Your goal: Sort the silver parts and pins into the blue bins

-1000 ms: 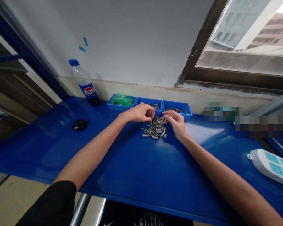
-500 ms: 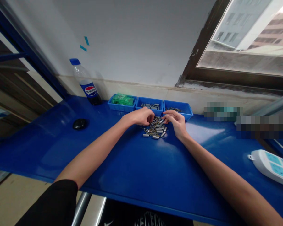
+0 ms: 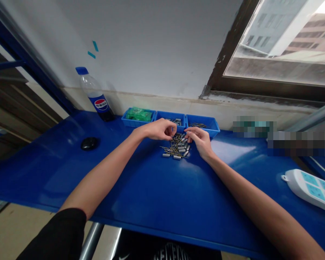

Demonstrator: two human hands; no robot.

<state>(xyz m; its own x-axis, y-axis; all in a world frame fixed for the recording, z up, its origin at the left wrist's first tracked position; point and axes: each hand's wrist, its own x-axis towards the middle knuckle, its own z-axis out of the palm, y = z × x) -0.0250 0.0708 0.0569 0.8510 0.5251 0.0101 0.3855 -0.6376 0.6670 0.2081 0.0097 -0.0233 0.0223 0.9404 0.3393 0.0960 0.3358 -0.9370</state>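
**Two hands working a pile of small metal parts on a blue table**

Head view, looking forward and down. A glossy blue table fills the lower half of the scene. Its near edge runs across the bottom and its far edge meets a white wall.

Both bare forearms reach in from the bottom corners and meet near the far edge. Between the hands lies a loose pile of small metal parts with thin wire legs. It sits on the table just in front of a row of three blue trays.

The left hand is curled, with its fingertips pinched together at the pile's far edge. The right hand has bent fingers, with its tips touching the pile's upper right. Whether either hand actually grips a part cannot be told, as the parts are too small.

The left tray holds green pieces. The middle tray is partly hidden behind the left hand. The right tray holds thin dark bits.

A cola bottle stands by the wall to the left of the trays. A black mouse lies well apart on the left. A white power strip lies at the right edge. The wide stretch of table between the pile and the near edge is bare.
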